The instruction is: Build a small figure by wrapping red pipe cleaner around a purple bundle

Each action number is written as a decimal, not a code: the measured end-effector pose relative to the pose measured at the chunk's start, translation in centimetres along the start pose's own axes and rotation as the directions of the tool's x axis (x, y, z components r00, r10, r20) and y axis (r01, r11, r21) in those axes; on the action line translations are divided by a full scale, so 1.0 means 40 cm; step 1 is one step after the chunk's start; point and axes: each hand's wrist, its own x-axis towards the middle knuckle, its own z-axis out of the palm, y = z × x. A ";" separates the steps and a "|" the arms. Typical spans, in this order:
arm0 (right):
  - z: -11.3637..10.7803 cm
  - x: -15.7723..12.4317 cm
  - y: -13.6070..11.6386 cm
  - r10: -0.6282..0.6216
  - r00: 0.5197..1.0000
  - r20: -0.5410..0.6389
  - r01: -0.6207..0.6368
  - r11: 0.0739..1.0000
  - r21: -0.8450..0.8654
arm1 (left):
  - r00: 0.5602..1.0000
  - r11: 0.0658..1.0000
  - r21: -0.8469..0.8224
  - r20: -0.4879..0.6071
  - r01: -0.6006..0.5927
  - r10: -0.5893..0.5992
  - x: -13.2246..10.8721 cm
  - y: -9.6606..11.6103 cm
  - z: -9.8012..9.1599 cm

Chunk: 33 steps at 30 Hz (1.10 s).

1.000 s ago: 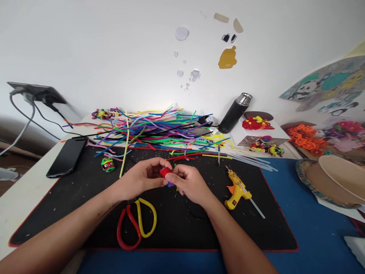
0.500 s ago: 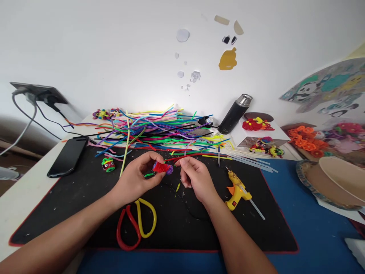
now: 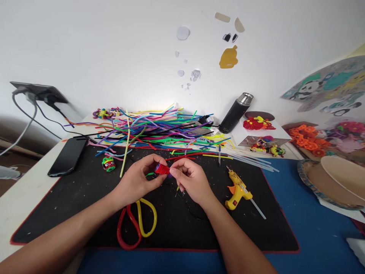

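My left hand [image 3: 137,177] pinches a small piece of coiled pipe cleaner [image 3: 162,169], red with purple at its ends, above the black mat. My right hand [image 3: 191,179] is closed, thumb and forefinger pressed together at the piece's right end; those fingers partly hide it. Below my left hand lie scissors with one red handle [image 3: 122,228] and one yellow handle [image 3: 155,219]; their blades are hard to make out. To the left on the mat sits a little green and red pipe-cleaner head [image 3: 108,164] with eyes.
A yellow glue gun [image 3: 238,190] lies right of my right hand. Loose pipe cleaners [image 3: 159,129] heap along the wall. A phone [image 3: 68,156] is at left, a black flask [image 3: 236,113] at back right. Clear glue sticks [image 3: 252,160] lie near the mat's [image 3: 251,236] far edge.
My right hand has moved left, and its fingertips now meet the right end of the coiled piece. My left hand has barely moved and keeps its hold.
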 end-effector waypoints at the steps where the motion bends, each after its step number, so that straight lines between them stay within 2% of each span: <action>1: 0.002 -0.001 0.000 -0.006 1.000 -0.007 0.006 1.000 -0.018 | 1.000 1.000 0.009 0.014 0.005 -0.005 0.001 -0.002 -0.001; 5: 0.009 -0.007 -0.001 -0.030 0.999 -0.036 0.027 0.997 -0.078 | 0.999 0.999 0.034 0.049 -0.021 0.019 0.009 -0.012 -0.009; 12: 0.011 -0.012 0.005 -0.078 0.996 -0.037 0.069 0.977 -0.203 | 0.981 0.956 0.222 0.077 -0.190 0.178 0.018 -0.008 -0.023; 15: 0.008 -0.014 0.012 -0.083 0.996 -0.036 0.072 0.969 -0.238 | 0.974 0.940 0.257 0.084 -0.225 0.210 0.019 -0.010 -0.026; 22: 0.006 -0.015 0.025 -0.070 0.997 -0.017 0.065 0.975 -0.213 | 0.972 0.932 0.278 0.094 -0.231 0.213 0.024 -0.035 -0.040; 27: 0.011 -0.019 0.021 -0.071 0.997 0.000 0.070 0.980 -0.187 | 0.957 0.908 0.303 0.103 -0.290 0.271 0.026 -0.041 -0.050; 33: 0.015 -0.013 0.000 -0.101 0.993 -0.058 0.093 0.988 -0.126 | 0.945 0.879 0.347 0.098 -0.325 0.311 0.040 -0.042 -0.057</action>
